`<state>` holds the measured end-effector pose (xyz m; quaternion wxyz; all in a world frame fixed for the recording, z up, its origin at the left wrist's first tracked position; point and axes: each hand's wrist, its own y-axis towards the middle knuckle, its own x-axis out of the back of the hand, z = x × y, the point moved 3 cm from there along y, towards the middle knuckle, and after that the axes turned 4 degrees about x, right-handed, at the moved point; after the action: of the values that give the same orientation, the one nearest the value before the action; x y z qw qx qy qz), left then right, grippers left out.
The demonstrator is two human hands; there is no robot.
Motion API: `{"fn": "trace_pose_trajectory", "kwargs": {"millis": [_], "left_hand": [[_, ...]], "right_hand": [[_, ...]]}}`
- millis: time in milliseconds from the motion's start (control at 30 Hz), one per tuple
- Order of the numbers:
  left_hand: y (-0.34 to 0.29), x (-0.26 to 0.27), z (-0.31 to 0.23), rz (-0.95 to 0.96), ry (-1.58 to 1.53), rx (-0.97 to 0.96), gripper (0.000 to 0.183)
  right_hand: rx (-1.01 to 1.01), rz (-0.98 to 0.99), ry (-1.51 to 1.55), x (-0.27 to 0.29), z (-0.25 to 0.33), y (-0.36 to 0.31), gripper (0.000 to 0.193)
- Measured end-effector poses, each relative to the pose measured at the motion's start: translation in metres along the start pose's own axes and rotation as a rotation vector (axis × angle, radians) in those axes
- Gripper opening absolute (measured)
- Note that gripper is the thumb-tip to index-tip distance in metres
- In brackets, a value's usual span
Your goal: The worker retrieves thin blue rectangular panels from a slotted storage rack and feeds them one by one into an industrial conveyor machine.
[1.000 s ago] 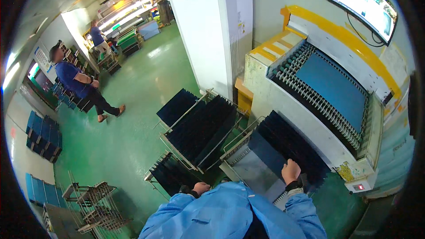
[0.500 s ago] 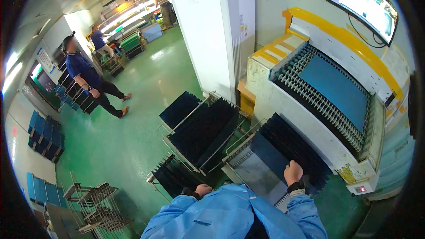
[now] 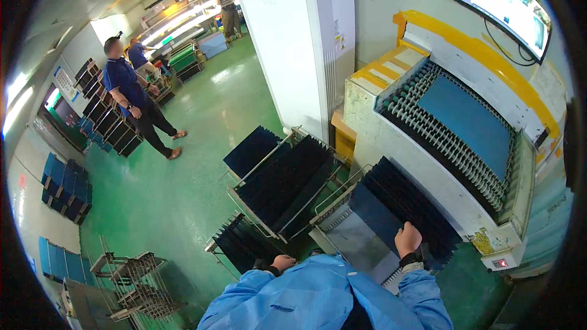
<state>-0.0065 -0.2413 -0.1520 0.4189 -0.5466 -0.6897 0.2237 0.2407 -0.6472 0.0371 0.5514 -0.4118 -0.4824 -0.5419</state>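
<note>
My right hand (image 3: 408, 239) is closed at the near edge of a dark blue panel (image 3: 373, 209), gripping it. This panel leans at the front of a row of dark panels (image 3: 411, 203) standing on edge in a metal rack (image 3: 324, 239). A grey surface (image 3: 358, 245) shows in the rack to the left of the panels. My left hand (image 3: 284, 262) is low in front of my body, with its fingers curled. Whatever it may hold is hidden. Closest to it is a smaller rack of dark panels (image 3: 241, 245). Both forearms are in blue sleeves.
Beyond my hands stands a larger rack of dark panels (image 3: 287, 174). On the right, a roller machine (image 3: 437, 156) carries a blue panel (image 3: 468, 121). A white cabinet (image 3: 281, 43) rises behind. Metal racks (image 3: 131, 284) stand lower left. A person (image 3: 131, 95) stands at the left on the green floor.
The person at the left has shifted to the right and turned. My view has moved slightly. Both my hands keep nearly the same places and the same closed shape.
</note>
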Motion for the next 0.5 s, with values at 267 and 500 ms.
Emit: {"fn": "trace_pose_trajectory", "kwargs": {"millis": [267, 500], "left_hand": [[-0.0041, -0.0001, -0.0051, 0.001, 0.044, 0.074, 0.028], [0.0, -0.0016, -0.0032, 0.031, -0.004, 0.08, 0.029]], "right_hand": [[-0.004, -0.006, 0.003, -0.0023, -0.0022, 0.0027, 0.016], [-0.011, 0.006, 0.002, -0.0011, -0.0025, 0.0042, 0.016]]}}
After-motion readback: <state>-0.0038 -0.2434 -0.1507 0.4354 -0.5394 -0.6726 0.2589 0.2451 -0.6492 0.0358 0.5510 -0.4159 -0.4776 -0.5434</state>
